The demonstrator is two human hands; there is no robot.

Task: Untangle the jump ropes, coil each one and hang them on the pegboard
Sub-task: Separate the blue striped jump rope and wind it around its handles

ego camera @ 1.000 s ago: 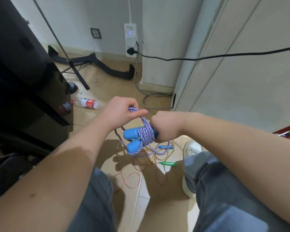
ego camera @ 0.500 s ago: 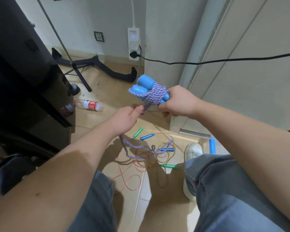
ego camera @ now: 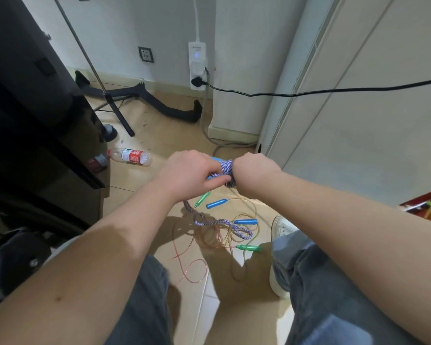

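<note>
A clear plastic bottle (ego camera: 131,156) with a red label lies on its side on the tan tiled floor (ego camera: 159,143) at ten o'clock. A white power strip (ego camera: 197,66) hangs on the wall at twelve o'clock, and a black cable (ego camera: 309,92) runs from it toward three o'clock. A wall socket (ego camera: 145,54) sits at its nine o'clock, above a black stand's legs (ego camera: 169,109). Dark furniture (ego camera: 23,108) fills nine o'clock.
</note>
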